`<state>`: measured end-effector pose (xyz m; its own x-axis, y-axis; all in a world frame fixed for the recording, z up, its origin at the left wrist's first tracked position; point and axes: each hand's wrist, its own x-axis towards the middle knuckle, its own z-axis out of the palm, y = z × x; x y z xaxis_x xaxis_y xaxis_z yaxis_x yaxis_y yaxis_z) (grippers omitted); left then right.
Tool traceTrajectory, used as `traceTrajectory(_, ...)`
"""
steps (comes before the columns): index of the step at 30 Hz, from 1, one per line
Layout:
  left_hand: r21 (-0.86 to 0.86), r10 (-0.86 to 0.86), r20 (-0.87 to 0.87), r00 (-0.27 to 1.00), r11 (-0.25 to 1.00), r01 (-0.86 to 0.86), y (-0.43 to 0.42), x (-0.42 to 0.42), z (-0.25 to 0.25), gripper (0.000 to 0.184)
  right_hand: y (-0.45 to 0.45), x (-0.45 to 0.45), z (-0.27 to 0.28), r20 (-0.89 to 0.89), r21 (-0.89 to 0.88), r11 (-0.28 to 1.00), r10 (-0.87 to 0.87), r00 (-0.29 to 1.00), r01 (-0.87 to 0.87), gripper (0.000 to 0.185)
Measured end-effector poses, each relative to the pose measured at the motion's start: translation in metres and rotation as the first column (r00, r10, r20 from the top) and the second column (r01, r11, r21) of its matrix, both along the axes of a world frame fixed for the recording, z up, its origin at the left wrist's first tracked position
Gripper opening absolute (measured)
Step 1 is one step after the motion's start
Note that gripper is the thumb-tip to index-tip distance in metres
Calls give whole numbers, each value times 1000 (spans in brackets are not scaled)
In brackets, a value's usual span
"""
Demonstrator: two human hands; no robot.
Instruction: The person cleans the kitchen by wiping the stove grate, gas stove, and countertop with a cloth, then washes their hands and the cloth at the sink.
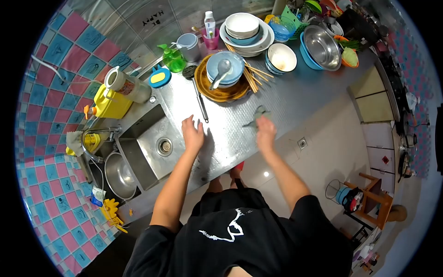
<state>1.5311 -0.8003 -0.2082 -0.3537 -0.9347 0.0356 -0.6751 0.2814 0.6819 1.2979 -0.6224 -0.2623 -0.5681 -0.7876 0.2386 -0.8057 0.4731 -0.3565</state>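
My right hand (266, 134) is closed on a grey-green cloth (261, 112) and presses it near the steel counter (230, 124); both are a little smeared by motion. Over the counter's edge beside the sink, my left hand (193, 135) has its fingers apart and holds nothing. Just ahead of it lies a long-handled utensil with a dark round head (200, 99). Beyond that, a brown plate (201, 85) carries a stack of light blue dishes (236, 66) with a grey spoon (224, 67) on top. Several wooden chopsticks (251, 78) lie alongside the plate.
The sink (143, 154) is on the left, with a steel bowl (121, 174) beside it. Stacked white bowls (242, 24), a patterned bowl (281, 59) and a steel basin (321, 47) line the back. A green soap bottle (174, 59) and yellow jug (110, 104) stand at back left.
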Motion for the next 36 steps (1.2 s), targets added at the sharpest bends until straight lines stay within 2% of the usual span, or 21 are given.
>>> traceTrajectory(2,-29,29,-140,990,999,-33,18,12,7,39,1,58,-48,501,-327,929,16,865,172,32)
traceTrajectory(3,-28,26,-135,991,999,-30,26,21,5,39,0,84,-21,651,-204,967,18,759,152,30)
traceTrajectory(4,-35,16,-110,994,999,-20,34,33,4,39,-7,113,-1,933,-170,936,52,356,308,28)
traceTrajectory(5,-44,9,-88,996,999,-13,41,41,3,38,-12,133,34,961,-131,957,60,269,258,28)
traceTrajectory(6,-45,11,-83,996,999,-14,50,48,5,38,-13,153,21,692,-229,973,166,702,-5,29)
traceTrajectory(7,3,48,-111,993,999,-48,60,54,8,38,-16,168,8,242,-182,943,318,917,-279,31)
traceTrajectory(9,37,82,-130,988,996,-78,69,55,15,38,-40,170,26,703,-330,917,397,590,-224,36)
traceTrajectory(10,55,91,-152,984,995,-83,70,57,16,39,-42,169,32,719,-308,922,387,577,-235,41)
traceTrajectory(11,68,103,-168,980,993,-93,71,58,21,39,-47,161,23,793,-411,904,420,441,-120,42)
traceTrajectory(13,83,123,-173,977,990,-110,78,62,33,39,-39,111,64,964,-164,986,167,209,-32,42)
traceTrajectory(15,41,93,-180,979,995,-87,80,66,40,39,-24,51,49,827,-212,973,226,514,-87,41)
traceTrajectory(16,30,89,-170,981,996,-85,82,67,45,39,-17,23,41,818,-127,992,99,566,10,39)
traceTrajectory(18,13,86,-140,986,996,-85,87,71,49,39,-1,-33,18,450,-148,989,90,888,-25,39)
traceTrajectory(19,2,76,-108,991,997,-76,90,74,49,38,2,-33,27,451,-149,988,92,888,-27,39)
traceTrajectory(21,-3,76,-118,990,997,-77,98,79,44,38,10,-30,58,220,-122,891,453,864,-437,42)
traceTrajectory(22,-11,68,-127,990,997,-70,99,78,42,37,11,-31,50,267,-61,885,459,847,-461,46)
traceTrajectory(24,22,94,-150,984,996,-91,105,86,37,37,11,2,41,211,-37,915,400,892,-402,47)
traceTrajectory(26,42,114,-165,980,993,-108,107,94,34,37,-4,65,24,93,22,985,168,981,-170,50)
traceTrajectory(33,132,72,-197,978,990,-46,106,128,35,36,-57,211,21,198,-70,916,401,894,-395,44)
traceTrajectory(35,134,57,-256,965,991,-23,105,144,38,37,-74,239,23,238,-272,862,491,838,-428,37)
traceTrajectory(36,144,78,-270,960,989,-40,104,151,39,36,-73,235,11,392,-304,848,527,754,-434,36)
